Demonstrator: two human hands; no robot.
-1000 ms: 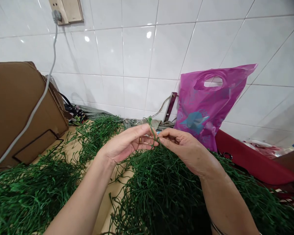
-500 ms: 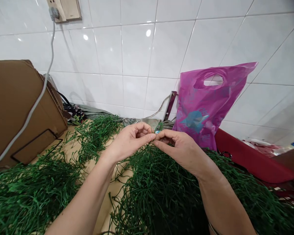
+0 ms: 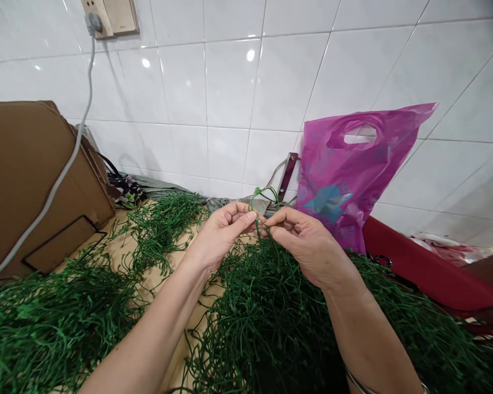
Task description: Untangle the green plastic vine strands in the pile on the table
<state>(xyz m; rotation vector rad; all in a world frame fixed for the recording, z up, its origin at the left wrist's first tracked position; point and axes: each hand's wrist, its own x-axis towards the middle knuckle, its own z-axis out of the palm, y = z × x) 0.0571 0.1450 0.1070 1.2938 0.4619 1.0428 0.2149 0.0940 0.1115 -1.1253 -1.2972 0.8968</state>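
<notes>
Head view: left hand [image 3: 225, 235] and right hand [image 3: 308, 243] grips pinch a thin green vine strand [image 3: 264, 190] above the tangled green pile [image 3: 267, 323]; pulling fast could snag it.

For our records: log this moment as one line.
left hand: pinching green artificial vine strand; right hand: same strand; below: green vine heap

I've open air above my left hand [image 3: 224, 235] and right hand [image 3: 308, 246], right up to the tile wall [image 3: 230, 93]. Low down, green strands [image 3: 267, 323] block the way, with only a narrow strip of tan sheet [image 3: 166, 287] between heaps. The box [image 3: 36, 186] closes off the left; the pink bag [image 3: 345, 175] and red flap [image 3: 431, 279] crowd the right.
</notes>
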